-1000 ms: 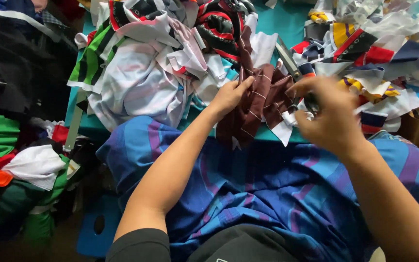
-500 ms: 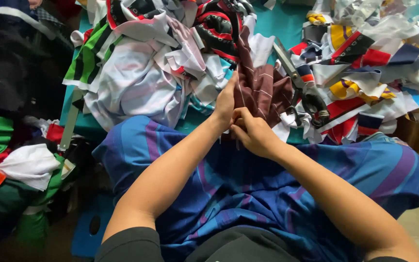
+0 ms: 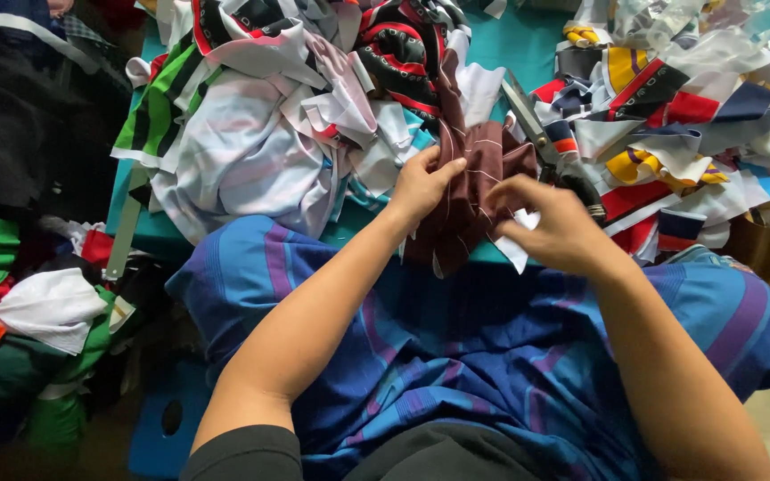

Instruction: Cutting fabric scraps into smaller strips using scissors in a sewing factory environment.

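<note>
Maroon striped cloth (image 3: 470,191) is held at the near edge of the teal desk (image 3: 528,40), bunched between both hands, its lower end hanging over the edge toward the blue striped fabric (image 3: 456,356) spread across the lap. At nine o'clock from it, folded green, white and orange garments (image 3: 11,294) are stacked low beside the desk, and at ten o'clock a heap of pale and green-striped clothing (image 3: 233,134) is piled on the desk. The left hand (image 3: 422,183) is closed on the cloth's left side, its fingers (image 3: 449,169) curled and pressed into the folds. The right hand (image 3: 554,227) is now brought in against the cloth's right side; half a second ago it was crossed over toward the left hand, and a second ago it was drawn out well to the right. Its fingers (image 3: 510,191) are pinching the cloth together with a small white scrap (image 3: 517,249). From this it is judged that the cloth is being turned and regripped rather than released. Scissors (image 3: 545,147) are lain at one o'clock, just behind the right hand, untouched. At two to three o'clock a heap of coloured collar and trim pieces (image 3: 679,134) is spread over the desk
</note>
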